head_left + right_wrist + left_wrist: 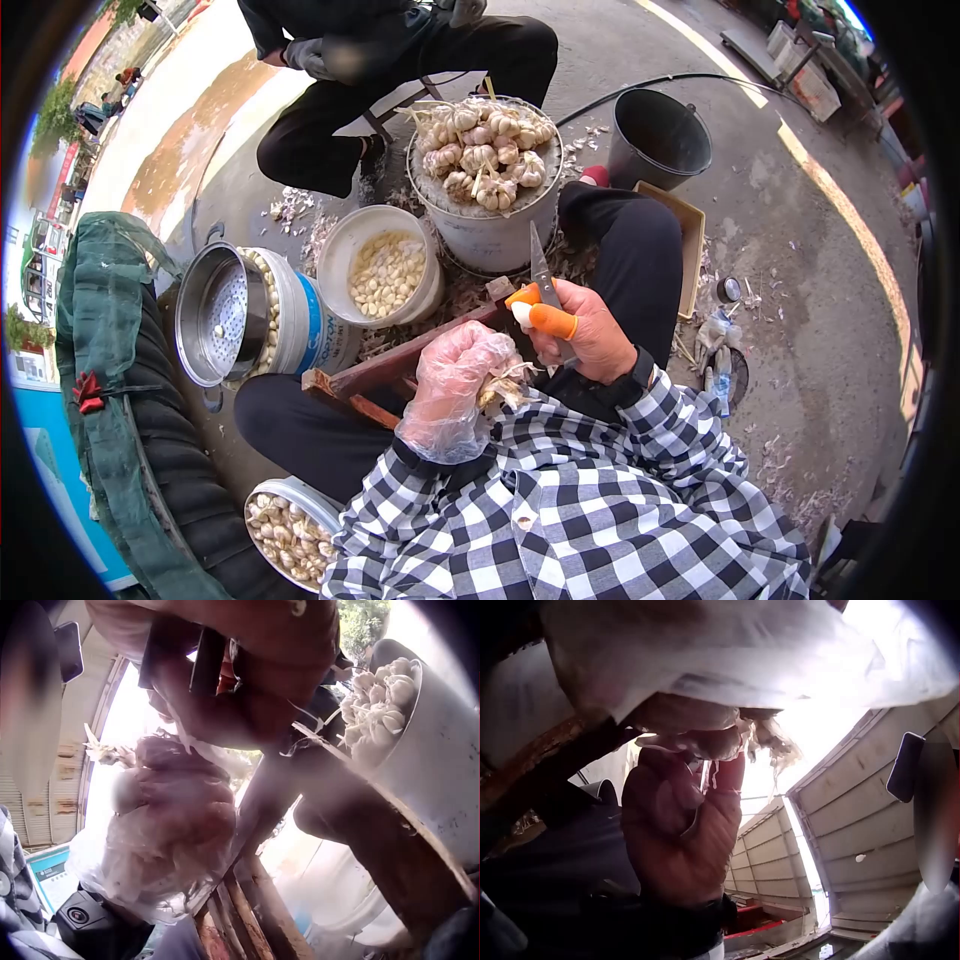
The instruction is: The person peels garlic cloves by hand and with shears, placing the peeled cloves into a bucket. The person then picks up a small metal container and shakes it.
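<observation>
My left hand [455, 375], in a clear plastic glove, grips a partly stripped garlic bulb [506, 389] close to my lap. Papery skin and dry stalk stick out past its curled fingers. My right hand [598, 338] holds a small knife [541, 268], its blade pointing up and away from me. Orange covers [554, 321] sit on the thumb and a finger of that hand, and a white peeled clove [521, 313] shows between them. In the right wrist view the gloved hand [169, 825] is just below the knife hand. Fingers hide most of the bulb.
Whole garlic bulbs [480, 150] are heaped on an upturned white bucket [485, 235]. Peeled cloves fill a white tub [336, 275] beside a steel strainer pot [190, 330]. A wooden board [365, 375] crosses between my knees. Another person [400, 50] sits opposite. A black bucket [650, 165] stands right.
</observation>
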Tool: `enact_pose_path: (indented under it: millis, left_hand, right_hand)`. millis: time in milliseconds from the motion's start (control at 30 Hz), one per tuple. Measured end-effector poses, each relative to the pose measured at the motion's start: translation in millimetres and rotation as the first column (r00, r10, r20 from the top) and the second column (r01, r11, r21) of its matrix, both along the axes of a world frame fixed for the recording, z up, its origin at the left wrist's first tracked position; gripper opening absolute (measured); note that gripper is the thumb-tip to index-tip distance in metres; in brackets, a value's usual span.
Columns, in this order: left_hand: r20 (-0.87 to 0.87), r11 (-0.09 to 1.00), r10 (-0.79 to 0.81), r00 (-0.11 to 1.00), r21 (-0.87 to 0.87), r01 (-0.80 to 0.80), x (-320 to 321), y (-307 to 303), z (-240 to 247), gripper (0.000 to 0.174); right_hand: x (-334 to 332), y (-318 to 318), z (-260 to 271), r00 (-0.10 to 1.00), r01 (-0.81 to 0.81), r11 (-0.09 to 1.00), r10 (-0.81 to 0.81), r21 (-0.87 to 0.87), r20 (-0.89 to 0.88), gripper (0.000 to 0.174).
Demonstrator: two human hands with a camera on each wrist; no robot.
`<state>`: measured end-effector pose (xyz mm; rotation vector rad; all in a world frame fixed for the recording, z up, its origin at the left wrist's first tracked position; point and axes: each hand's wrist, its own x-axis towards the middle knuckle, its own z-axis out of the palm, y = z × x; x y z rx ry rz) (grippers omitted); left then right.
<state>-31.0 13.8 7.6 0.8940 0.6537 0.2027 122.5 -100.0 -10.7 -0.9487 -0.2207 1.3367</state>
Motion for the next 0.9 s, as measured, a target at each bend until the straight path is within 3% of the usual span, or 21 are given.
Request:
enact_pose_path:
  millis: [33,100,167,200,233,267,300,400,500,533,567,600,667,700,767,800,900]
  left_hand:
    - [0.020,1.000,-0.019,1.000,0.006,0.019,-4,3,1,0.012]
    - [-0.069,0.974,-0.125,0.990,0.183,0.136,-9,14,-6,0.011]
    - [-0.042,0.982,-0.113,0.993,0.151,0.118,-14,14,0,0.015]
    - [-0.016,0.987,-0.105,0.994,0.116,0.106,-15,15,6,0.021]
    - [-0.018,0.988,-0.091,0.996,0.120,0.093,-16,15,12,0.021]
    - [-0.026,0.986,-0.153,0.988,0.060,0.154,-17,17,18,0.025]
    - [-0.031,0.977,-0.211,0.977,0.002,0.211,-19,18,21,0.030]
    - [-0.014,0.974,-0.217,0.976,0.066,0.218,-26,21,9,0.026]
    - [-0.011,0.987,-0.135,0.991,0.093,0.135,-38,30,7,0.024]
    - [0.062,0.988,-0.059,0.996,0.145,0.049,-44,38,10,0.026]
    - [0.142,0.981,0.009,0.990,0.189,-0.036,-47,47,14,0.027]
    - [-0.024,0.991,0.124,0.992,0.061,-0.122,-58,62,36,0.031]
    - [0.011,0.868,0.497,0.868,-0.008,-0.497,-74,101,35,0.032]
    - [-0.015,0.807,0.590,0.808,-0.023,-0.590,-85,130,36,0.031]
    - [0.180,0.748,0.663,0.726,-0.135,-0.650,-130,197,-12,0.042]
    - [0.076,0.659,0.747,0.661,-0.214,-0.721,-137,216,-7,0.047]
    - [0.051,0.655,0.751,0.658,-0.181,-0.734,-149,232,-6,0.049]
  right_hand:
    - [1,-1,0,1.000,0.001,1.000,-0.001,0.000,0.009,0.028]
    - [1,-2,-3,0.988,0.092,0.996,-0.093,0.014,0.123,0.032]
    - [1,-1,0,0.978,0.071,0.997,-0.071,0.007,0.199,0.036]
    - [-2,1,2,0.930,0.039,0.998,-0.051,0.041,0.365,0.036]
    - [-5,4,4,0.854,-0.001,0.997,-0.037,0.072,0.520,0.035]
    - [-5,7,7,0.626,-0.047,0.995,-0.042,0.092,0.778,0.033]
    - [-9,11,20,0.471,-0.108,0.992,-0.009,0.067,0.882,0.031]
    - [-26,23,29,0.317,-0.174,0.969,-0.115,0.177,0.942,0.036]
    - [-31,30,44,0.403,-0.168,0.982,-0.010,0.085,0.915,0.038]
    - [-30,29,45,0.488,-0.129,0.992,0.071,-0.008,0.870,0.037]
    - [-32,28,35,0.589,-0.048,0.999,0.039,-0.014,0.807,0.034]
    - [-35,30,33,0.634,0.022,1.000,-0.019,0.007,0.773,0.032]
    - [-37,32,31,0.671,0.092,0.995,-0.080,0.025,0.737,0.030]
    - [-37,31,30,0.716,0.106,0.994,-0.068,-0.011,0.695,0.028]
    - [-35,27,26,0.756,0.118,0.992,-0.058,-0.049,0.652,0.026]
    - [-34,26,23,0.757,0.110,0.990,-0.028,-0.085,0.653,0.024]
    - [-35,27,19,0.748,0.107,0.989,-0.013,-0.102,0.664,0.022]
